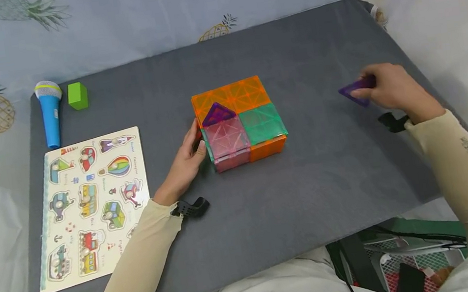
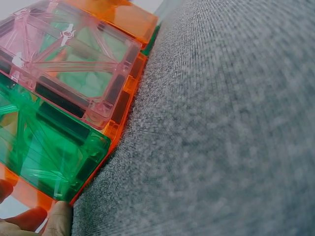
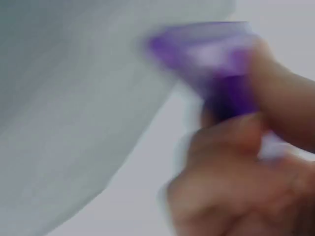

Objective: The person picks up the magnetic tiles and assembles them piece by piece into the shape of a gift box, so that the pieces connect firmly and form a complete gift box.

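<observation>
A box built of translucent magnetic tiles (image 1: 264, 124) stands mid-table, its top showing orange, green and pink squares. One purple triangle tile (image 1: 219, 113) is on top, behind the pink square; whether it lies flat or stands is unclear. My left hand (image 1: 185, 165) is at the box's left side, and in the left wrist view its fingertips (image 2: 58, 221) touch the lower corner by a green tile (image 2: 47, 147). Off to the right, above the table, my right hand (image 1: 392, 91) pinches another purple triangle tile (image 1: 353, 91) between thumb and fingers, blurred in the right wrist view.
A wooden vehicle puzzle board (image 1: 93, 185) lies on the left, partly under the left forearm. Behind it are a blue toy microphone (image 1: 51, 117) and a green block (image 1: 77, 95). The grey table (image 1: 328, 177) meets a pineapple-print curtain at the back. Wire baskets (image 1: 420, 259) stand below the front edge.
</observation>
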